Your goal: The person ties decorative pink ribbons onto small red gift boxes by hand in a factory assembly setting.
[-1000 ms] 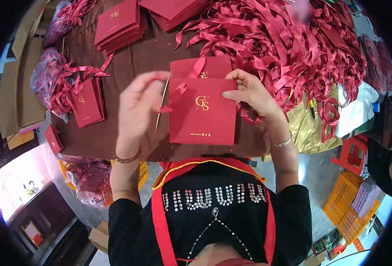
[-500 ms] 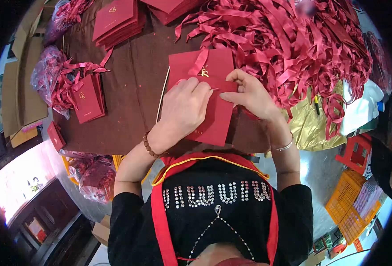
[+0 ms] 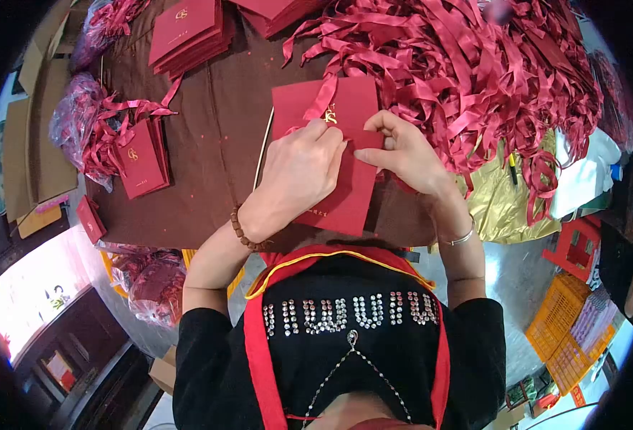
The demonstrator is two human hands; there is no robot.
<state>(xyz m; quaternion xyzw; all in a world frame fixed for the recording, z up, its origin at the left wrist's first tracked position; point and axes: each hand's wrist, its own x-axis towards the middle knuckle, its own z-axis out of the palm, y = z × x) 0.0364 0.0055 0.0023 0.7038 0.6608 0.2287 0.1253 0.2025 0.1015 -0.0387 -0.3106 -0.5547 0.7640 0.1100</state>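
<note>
The left hand (image 3: 298, 170) clenches over a red card (image 3: 352, 193), contents hidden; the right hand (image 3: 408, 156) pinches its edge. Ribbons (image 3: 467, 86) lie loose at two o'clock.

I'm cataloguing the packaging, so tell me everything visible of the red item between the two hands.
The red item is flat and straight-edged, like smooth card, turned slightly askew in front of a similar red piece. Small gold characters show near its lower edge. The right hand pinches its upper right corner; the left hand covers much of its left side, hiding any print there.
</note>
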